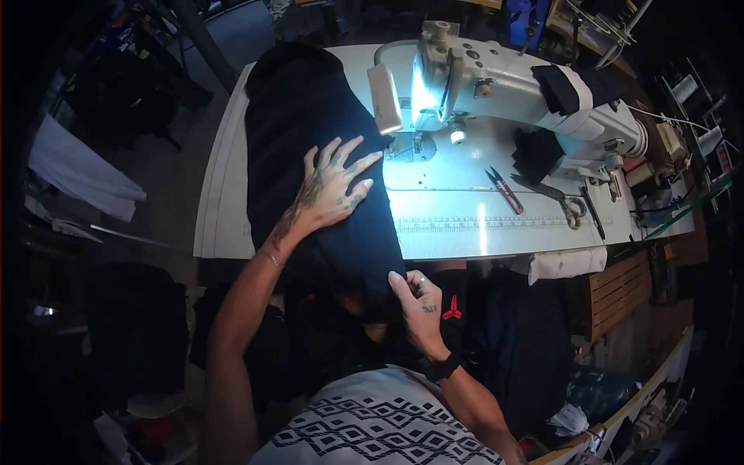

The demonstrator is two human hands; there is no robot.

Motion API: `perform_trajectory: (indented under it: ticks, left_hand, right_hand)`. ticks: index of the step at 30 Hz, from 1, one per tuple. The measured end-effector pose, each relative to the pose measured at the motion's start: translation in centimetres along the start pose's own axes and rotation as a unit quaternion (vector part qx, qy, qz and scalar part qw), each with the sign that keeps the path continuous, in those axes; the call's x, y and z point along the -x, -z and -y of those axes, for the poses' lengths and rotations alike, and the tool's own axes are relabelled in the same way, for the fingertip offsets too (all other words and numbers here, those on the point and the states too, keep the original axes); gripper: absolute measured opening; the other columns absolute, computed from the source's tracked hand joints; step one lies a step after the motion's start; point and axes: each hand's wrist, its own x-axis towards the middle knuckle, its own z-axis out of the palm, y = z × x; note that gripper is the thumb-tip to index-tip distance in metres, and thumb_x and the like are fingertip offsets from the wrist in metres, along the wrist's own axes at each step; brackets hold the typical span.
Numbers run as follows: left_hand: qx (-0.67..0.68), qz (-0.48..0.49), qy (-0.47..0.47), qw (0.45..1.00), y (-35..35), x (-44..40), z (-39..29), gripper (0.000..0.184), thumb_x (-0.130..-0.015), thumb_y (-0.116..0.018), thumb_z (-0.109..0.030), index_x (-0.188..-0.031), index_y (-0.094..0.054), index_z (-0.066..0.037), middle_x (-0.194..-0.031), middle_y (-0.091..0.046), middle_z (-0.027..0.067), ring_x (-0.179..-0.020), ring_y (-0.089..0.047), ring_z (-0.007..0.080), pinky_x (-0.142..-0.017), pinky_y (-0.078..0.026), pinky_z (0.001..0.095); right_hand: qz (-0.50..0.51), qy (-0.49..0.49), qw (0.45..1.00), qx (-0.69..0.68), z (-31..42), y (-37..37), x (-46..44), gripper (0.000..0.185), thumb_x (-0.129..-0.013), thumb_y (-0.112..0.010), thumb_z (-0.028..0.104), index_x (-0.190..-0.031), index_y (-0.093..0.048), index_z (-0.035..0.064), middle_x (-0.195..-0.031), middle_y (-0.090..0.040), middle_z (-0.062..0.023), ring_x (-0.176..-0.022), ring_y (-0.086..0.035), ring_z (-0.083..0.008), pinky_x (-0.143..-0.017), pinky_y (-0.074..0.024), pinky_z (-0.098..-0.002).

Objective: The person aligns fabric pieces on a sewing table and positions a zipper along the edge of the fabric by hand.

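Your dark cloth (pixel 310 101) runs lengthwise from the tabletop's (pixel 449 244) far-left corner over its near edge, left of the sewing machine (pixel 504 81). Your left hand (pixel 329 186) spreads flat on it; your right (pixel 418 302) pinches its edge.

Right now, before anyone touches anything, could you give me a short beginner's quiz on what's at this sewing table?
1. What does the right hand pinch?
a) a pen
b) the edge of the dark cloth
c) a bottle
2. True or false: the left hand lies spread on the dark cloth.
3. In one word: which tool lies on the white table, just to the right of the red-handled snips?

Key: 1 b; 2 true; 3 scissors.
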Motion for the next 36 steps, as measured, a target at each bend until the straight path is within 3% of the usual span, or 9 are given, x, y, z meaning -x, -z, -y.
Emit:
perform_trajectory:
  ticks: [6,11,13,17,23,24,28,30,36]
  left_hand:
    - [0.027,0.023,0.018,0.999,0.1,-1.4,-1.4,0.058,-0.107,-0.06,-0.042,-0.162,-0.056,-0.024,-0.171,-0.043,0.018,-0.16,-0.03,0.0451,-0.127,-0.016,0.0723]
    - [0.039,0.02,-0.012,0.999,-0.7,-3.0,-0.6,0.058,-0.106,-0.062,-0.044,-0.161,-0.058,-0.023,-0.169,-0.045,0.0179,-0.161,-0.03,0.0423,-0.129,-0.016,0.0681]
    - [0.056,0.017,-0.018,0.998,-0.6,-3.5,-0.9,0.06,-0.107,-0.062,-0.046,-0.161,-0.057,-0.02,-0.171,-0.045,0.0129,-0.161,-0.032,0.037,-0.131,-0.014,0.061]
    - [0.083,-0.021,-0.033,0.996,-0.3,-3.6,-1.0,0.044,-0.101,-0.073,-0.041,-0.142,-0.072,-0.022,-0.166,-0.053,0.012,-0.158,-0.039,0.0365,-0.129,-0.02,0.0554]
    - [0.1,-0.043,-0.031,0.994,-0.7,-3.4,-0.6,0.035,-0.099,-0.077,-0.041,-0.124,-0.077,-0.017,-0.16,-0.06,0.012,-0.155,-0.044,0.0364,-0.128,-0.021,0.0524]
    - [0.094,-0.076,-0.044,0.992,-0.8,-3.4,-0.7,0.028,-0.098,-0.08,-0.04,-0.115,-0.08,-0.017,-0.155,-0.065,0.0108,-0.151,-0.05,0.0351,-0.126,-0.024,0.0513]
    - [0.065,-0.118,-0.106,0.985,-0.7,-3.3,-0.6,0.023,-0.099,-0.078,-0.039,-0.107,-0.081,-0.018,-0.136,-0.071,0.0126,-0.139,-0.057,0.0319,-0.119,-0.03,0.0573]
    - [0.074,-0.115,-0.117,0.984,-0.7,-3.1,-0.8,0.02,-0.099,-0.078,-0.038,-0.104,-0.085,-0.02,-0.128,-0.073,0.0093,-0.13,-0.062,0.0274,-0.116,-0.036,0.0521]
    - [0.066,-0.083,-0.103,0.989,0.1,-1.9,-1.8,0.028,-0.101,-0.076,-0.032,-0.124,-0.083,-0.017,-0.143,-0.07,0.0114,-0.136,-0.061,0.0317,-0.116,-0.045,0.0461]
  right_hand:
    - [-0.028,0.006,1.0,0.004,0.7,1.4,-0.9,0.024,-0.108,-0.075,0.021,-0.093,-0.074,0.003,-0.08,-0.06,0.0108,-0.073,-0.046,0.0015,-0.063,-0.0357,-0.0207]
    - [-0.028,0.009,1.0,-0.004,0.3,1.3,-1.4,0.024,-0.108,-0.075,0.021,-0.093,-0.074,0.0024,-0.083,-0.063,0.01,-0.075,-0.049,0.0011,-0.066,-0.0384,-0.0207]
    - [-0.035,0.007,0.999,-0.013,0.3,1.4,-1.3,0.024,-0.108,-0.075,0.021,-0.093,-0.074,0.0026,-0.082,-0.062,0.0105,-0.075,-0.048,0.0011,-0.065,-0.0374,-0.0211]
    - [-0.036,0.007,0.999,-0.005,0.6,1.5,-1.6,0.025,-0.108,-0.076,0.022,-0.091,-0.073,0.0041,-0.08,-0.058,0.0115,-0.072,-0.044,0.0015,-0.063,-0.034,-0.021]
    - [-0.041,-0.008,0.999,-0.002,0.4,1.5,-1.6,0.027,-0.108,-0.076,0.024,-0.089,-0.071,0.0055,-0.077,-0.055,0.0122,-0.069,-0.041,0.0022,-0.06,-0.0306,-0.0207]
    - [-0.043,-0.002,0.999,-0.002,0.5,1.5,-1.6,0.026,-0.108,-0.076,0.024,-0.089,-0.071,0.0056,-0.077,-0.055,0.0123,-0.069,-0.041,0.0022,-0.06,-0.0304,-0.0206]
    - [-0.041,-0.007,0.999,0.0,0.9,1.5,-1.6,0.027,-0.108,-0.075,0.024,-0.089,-0.071,0.0054,-0.077,-0.055,0.0124,-0.069,-0.04,0.002,-0.061,-0.03,-0.0209]
    - [-0.034,-0.026,0.999,-0.009,0.8,1.8,-1.5,0.021,-0.108,-0.076,0.02,-0.094,-0.073,0.0038,-0.082,-0.061,0.0095,-0.074,-0.045,0.001,-0.067,-0.0344,-0.0204]
    - [-0.044,-0.011,0.999,0.012,1.0,1.9,-1.6,0.026,-0.109,-0.075,0.022,-0.089,-0.072,0.0052,-0.076,-0.052,0.0127,-0.068,-0.037,0.002,-0.06,-0.0272,-0.0214]
